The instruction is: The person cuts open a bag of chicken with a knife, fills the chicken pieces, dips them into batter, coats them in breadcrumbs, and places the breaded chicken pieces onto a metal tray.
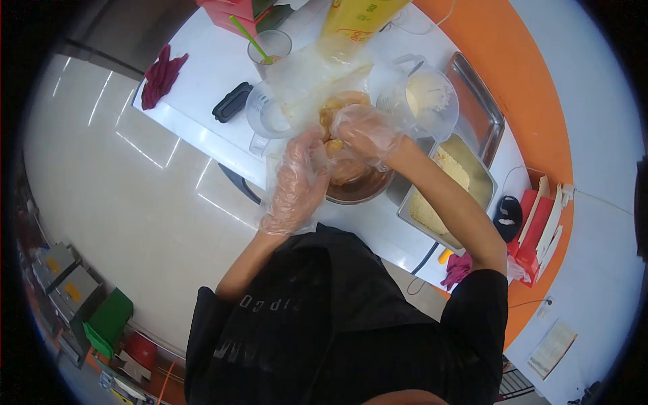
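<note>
no whole word can be read: the red and green print on the yellow bag, toward the counter's far edge, is too small, and the pale letters on the black clothing are too faint.

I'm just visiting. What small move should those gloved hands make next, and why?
I'd probably ease the yellowish food piece down into the metal bowl: it shows between the left hand and right hand, and the bowl beneath already holds brownish food.
</note>
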### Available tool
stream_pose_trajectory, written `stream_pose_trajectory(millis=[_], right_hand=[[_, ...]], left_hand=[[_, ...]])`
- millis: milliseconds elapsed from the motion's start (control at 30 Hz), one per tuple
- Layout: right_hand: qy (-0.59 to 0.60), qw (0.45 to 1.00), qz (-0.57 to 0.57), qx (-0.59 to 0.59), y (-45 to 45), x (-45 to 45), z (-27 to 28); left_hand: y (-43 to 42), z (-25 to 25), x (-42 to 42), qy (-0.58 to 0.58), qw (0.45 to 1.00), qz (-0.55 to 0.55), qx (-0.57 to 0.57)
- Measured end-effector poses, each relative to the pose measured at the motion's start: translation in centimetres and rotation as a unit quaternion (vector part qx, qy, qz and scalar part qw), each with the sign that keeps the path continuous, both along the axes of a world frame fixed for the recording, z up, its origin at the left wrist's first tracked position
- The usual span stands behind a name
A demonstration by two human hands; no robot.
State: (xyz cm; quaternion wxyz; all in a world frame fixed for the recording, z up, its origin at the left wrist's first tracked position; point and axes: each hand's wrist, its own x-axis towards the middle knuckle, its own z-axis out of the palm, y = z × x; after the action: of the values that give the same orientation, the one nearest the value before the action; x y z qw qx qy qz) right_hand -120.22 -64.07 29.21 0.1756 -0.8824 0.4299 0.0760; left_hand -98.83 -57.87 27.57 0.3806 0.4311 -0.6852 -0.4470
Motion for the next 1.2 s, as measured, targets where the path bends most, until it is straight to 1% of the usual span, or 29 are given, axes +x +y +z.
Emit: stream_pose_trajectory(millis=[67, 167, 200, 267, 300, 367, 400, 467, 500, 567, 667, 700, 767, 800, 867, 900, 967, 1000, 1067, 1133, 1167, 1200], right_hand=[[-0.048, 0.999, 0.008, -0.017, 0.2, -0.6, -0.5], [-0.105, 0.994, 0.016, -0.032, 0.8, -2.2, 0.1], [-0.121, 0.992, 0.017, -0.037, 1.0, -2.8, 0.4], [-0.242, 0.969, -0.058, 0.006, 1.4, -4.1, 0.9], [-0.3, 0.949, -0.096, 0.028, 1.6, -4.2, 1.5], [-0.238, 0.968, -0.077, -0.025, 2.2, -4.5, 3.4], [-0.206, 0.975, -0.068, -0.053, 2.3, -4.5, 4.7], [-0.201, 0.974, -0.105, 0.011, 2.2, -4.8, 6.6], [-0.2, 0.971, -0.124, 0.043, 2.2, -4.8, 7.2], [-0.167, 0.967, -0.181, 0.067, 2.3, -4.9, 8.0], [-0.131, 0.955, -0.245, 0.104, 1.8, -4.6, 9.4], [-0.121, 0.951, -0.261, 0.116, 1.5, -4.4, 9.6], [-0.096, 0.965, -0.23, 0.088, 1.1, -4.3, 9.3], [-0.083, 0.971, -0.214, 0.074, 1.1, -4.3, 9.0], [-0.138, 0.975, -0.167, 0.05, 1.3, -4.0, 8.0], [-0.166, 0.975, -0.142, 0.039, 1.4, -3.9, 7.4], [-0.173, 0.978, -0.114, -0.007, 1.5, -4.4, 6.0], [-0.176, 0.979, -0.1, -0.031, 1.4, -4.4, 5.7], [-0.167, 0.972, -0.16, 0.036, 1.1, -3.7, 7.2], [-0.152, 0.971, -0.178, 0.052, 0.8, -3.3, 8.5], [-0.143, 0.975, -0.166, 0.036, 0.7, -3.4, 8.8], [-0.133, 0.979, -0.154, 0.02, 0.6, -3.4, 9.1]], left_hand=[[0.1, 0.0, 0.2, 0.048, 0.998, -0.014, 0.031], [-0.3, -0.3, 0.1, 0.033, 0.999, -0.013, 0.006], [-0.6, -0.3, -0.2, 0.052, 0.998, -0.004, 0.016], [-1.2, -0.2, -1.3, 0.091, 0.995, 0.01, 0.04], [-1.6, 0.2, -1.6, 0.082, 0.996, -0.007, 0.033], [-3.0, 1.1, -2.5, 0.063, 0.997, -0.044, 0.017], [-3.3, 0.7, -3.3, 0.065, 0.996, -0.056, 0.022], [-3.9, -0.2, -4.6, 0.068, 0.994, -0.082, 0.034], [-4.4, -0.3, -4.8, 0.048, 0.994, -0.098, 0.029], [-5.3, -0.5, -5.1, 0.006, 0.991, -0.131, 0.018], [-5.6, -0.6, -5.4, 0.015, 0.982, -0.154, 0.108], [-5.7, -0.5, -5.3, -0.015, 0.983, -0.155, 0.098], [-6.0, -0.1, -5.2, -0.074, 0.982, -0.155, 0.076], [-6.0, -0.2, -5.2, -0.037, 0.987, -0.139, 0.078], [-5.7, -0.9, -5.1, 0.038, 0.99, -0.104, 0.082], [-5.6, -1.4, -5.1, 0.05, 0.991, -0.097, 0.081], [-5.7, -2.3, -5.1, 0.075, 0.991, -0.082, 0.079], [-5.7, -1.8, -5.0, 0.076, 0.989, -0.079, 0.098], [-5.8, 0.2, -4.6, 0.079, 0.985, -0.074, 0.136], [-6.3, 1.5, -4.4, 0.046, 0.989, -0.078, 0.114], [-6.4, 1.8, -4.3, 0.03, 0.991, -0.081, 0.103], [-6.5, 1.8, -4.3, 0.066, 0.986, -0.091, 0.12]])
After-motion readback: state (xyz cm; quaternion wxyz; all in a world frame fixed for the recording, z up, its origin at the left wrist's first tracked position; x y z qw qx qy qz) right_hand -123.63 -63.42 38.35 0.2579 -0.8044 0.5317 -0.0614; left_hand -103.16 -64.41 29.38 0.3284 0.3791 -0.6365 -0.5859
